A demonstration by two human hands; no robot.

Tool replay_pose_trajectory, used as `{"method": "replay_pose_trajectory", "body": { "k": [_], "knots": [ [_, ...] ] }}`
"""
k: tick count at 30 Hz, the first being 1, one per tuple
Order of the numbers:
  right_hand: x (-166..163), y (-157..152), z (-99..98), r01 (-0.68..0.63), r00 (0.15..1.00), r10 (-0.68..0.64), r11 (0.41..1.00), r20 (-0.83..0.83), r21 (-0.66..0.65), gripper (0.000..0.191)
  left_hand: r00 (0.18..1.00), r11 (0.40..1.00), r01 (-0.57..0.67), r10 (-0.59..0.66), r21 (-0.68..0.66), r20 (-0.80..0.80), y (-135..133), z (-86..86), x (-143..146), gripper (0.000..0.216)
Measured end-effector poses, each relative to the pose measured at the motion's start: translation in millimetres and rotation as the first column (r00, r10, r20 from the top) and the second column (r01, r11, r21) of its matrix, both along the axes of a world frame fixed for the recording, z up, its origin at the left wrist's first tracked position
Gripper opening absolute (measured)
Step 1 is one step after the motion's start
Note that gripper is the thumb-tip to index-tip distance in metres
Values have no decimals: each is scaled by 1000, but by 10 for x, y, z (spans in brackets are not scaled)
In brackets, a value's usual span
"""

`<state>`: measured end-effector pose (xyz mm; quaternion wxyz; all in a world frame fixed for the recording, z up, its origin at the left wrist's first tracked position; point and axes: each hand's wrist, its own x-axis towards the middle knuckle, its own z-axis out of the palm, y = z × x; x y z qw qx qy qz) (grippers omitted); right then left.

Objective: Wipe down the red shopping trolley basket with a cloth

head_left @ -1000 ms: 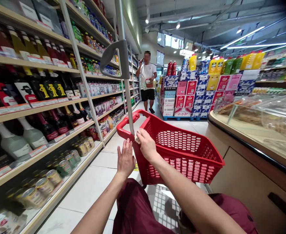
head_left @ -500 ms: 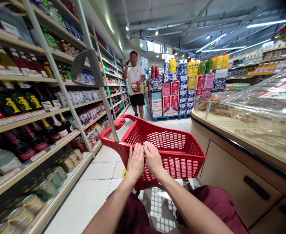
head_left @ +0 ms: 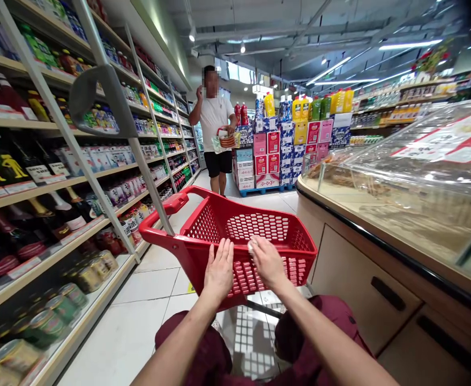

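Observation:
A red shopping cart [head_left: 235, 236] with a perforated basket stands sideways in front of my knees. My left hand [head_left: 219, 271] is in front of the basket's near wall, its fingers stretched out flat and holding nothing. To the right of it, apart by a small gap, my right hand [head_left: 268, 261] has its fingers bent together by the rim. A small whitish bit shows at those fingertips, too small to name. I cannot tell whether either hand touches the cart. From the cart's handle end a grey metal pole [head_left: 150, 187] with a plastic loop rises at the left.
Shelves of bottles and cans [head_left: 64, 212] line the left side. A wooden counter [head_left: 351, 268] with clear covers borders the right. Ahead, a person [head_left: 218, 126] in a white shirt carries packaged goods, beside stacked drink boxes [head_left: 273, 161]. White floor tiles [head_left: 139, 316] lie below.
My hands, close together before, have moved apart, the right one going rightward. The view has shifted, so the cart appears farther left. The person ahead has come nearer.

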<state>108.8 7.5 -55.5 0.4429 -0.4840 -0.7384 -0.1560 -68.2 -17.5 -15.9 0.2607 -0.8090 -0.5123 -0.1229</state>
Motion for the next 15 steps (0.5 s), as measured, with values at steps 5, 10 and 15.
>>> {"method": "replay_pose_trajectory", "body": {
  "k": [5, 10, 15],
  "knots": [
    [697, -40, -190, 274, 957, -269, 961, -106, 34, 34, 999, 1000, -10, 11, -18, 30, -24, -16, 74, 61],
    [372, -19, -118, 107, 994, -108, 994, 26, 34, 35, 1000, 1000, 1, -1, -24, 28, -71, -88, 252, 65],
    [801, -67, -320, 168, 986, -166, 985, -31, 42, 40, 1000, 998, -6, 6, -66, 5, -104, -97, 252, 63]
  ]
}}
